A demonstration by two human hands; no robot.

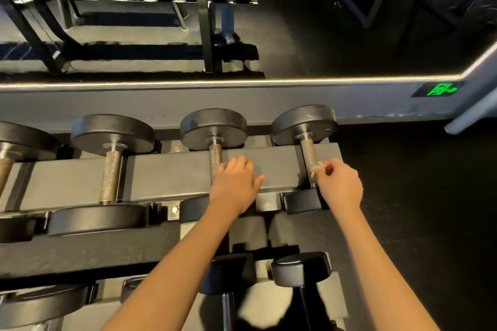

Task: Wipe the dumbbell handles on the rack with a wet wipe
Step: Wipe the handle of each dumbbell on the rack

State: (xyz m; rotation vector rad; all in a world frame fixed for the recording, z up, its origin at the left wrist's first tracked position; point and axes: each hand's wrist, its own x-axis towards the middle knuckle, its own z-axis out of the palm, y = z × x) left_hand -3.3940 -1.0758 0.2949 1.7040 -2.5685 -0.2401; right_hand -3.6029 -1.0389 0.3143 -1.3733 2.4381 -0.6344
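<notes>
Gym corner: dark floor (416, 196), mirror (295, 21) along the wall with a light strip (161, 83) under it, green exit sign (442, 89) at right. Dumbbell rack (172, 177) runs across the view, its top row lying with handles pointing away from the camera.

Right hand (340, 185) pinches a small crumpled wet wipe (315, 169) between thumb and fingertips. Wipe is pressed on the near part of the end handle (306, 152), last one on the right.

Left hand (236, 185) lies palm down on the rack rail, thumb spread, covering the near part of the next handle (215, 156). Fingers are bent; cannot tell if they grip that handle or just rest. No wipe visible in it. Third handle (111, 177) further left is bare.

Step in hand, as judged: wiping the end handle. Doing it well:
- Wipe is bunched small and touches one side only, so better to wrap it round the bar.
- Run the full length, collar to collar, twisting to reach the underside.
- Knurling looks rough and may snag or shred the wipe, so firm, steady strokes.
- Far part of the bar near the head is not yet under the wipe.
- Left hand could steady the dumbbell so it does not roll in its cradle.

Next, likely leftward along the row. Lower tier dumbbell (301, 269) handles need it too.
</notes>
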